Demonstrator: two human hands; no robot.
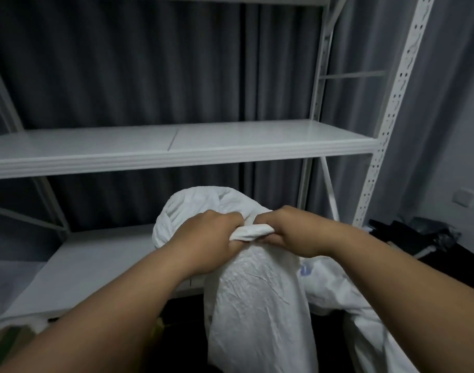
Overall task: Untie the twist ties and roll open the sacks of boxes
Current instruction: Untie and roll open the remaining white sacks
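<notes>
A tall white woven sack (257,297) stands in front of me against the lower shelf. Its top is gathered into a bunched neck, and loose fabric flops over behind my hands. My left hand (206,238) grips the neck from the left. My right hand (287,232) grips it from the right, knuckles nearly touching the left hand. A short twisted roll of white fabric shows between the two fists. No twist tie is visible; the fingers hide that spot. A second white sack (365,319) with a small blue mark lies low to the right.
A white metal shelving rack (176,146) fills the background, with a grey curtain behind it. Its perforated upright (389,125) rises at the right. Dark bags (419,235) lie on the floor at the far right. A wall socket (466,198) sits on the right wall.
</notes>
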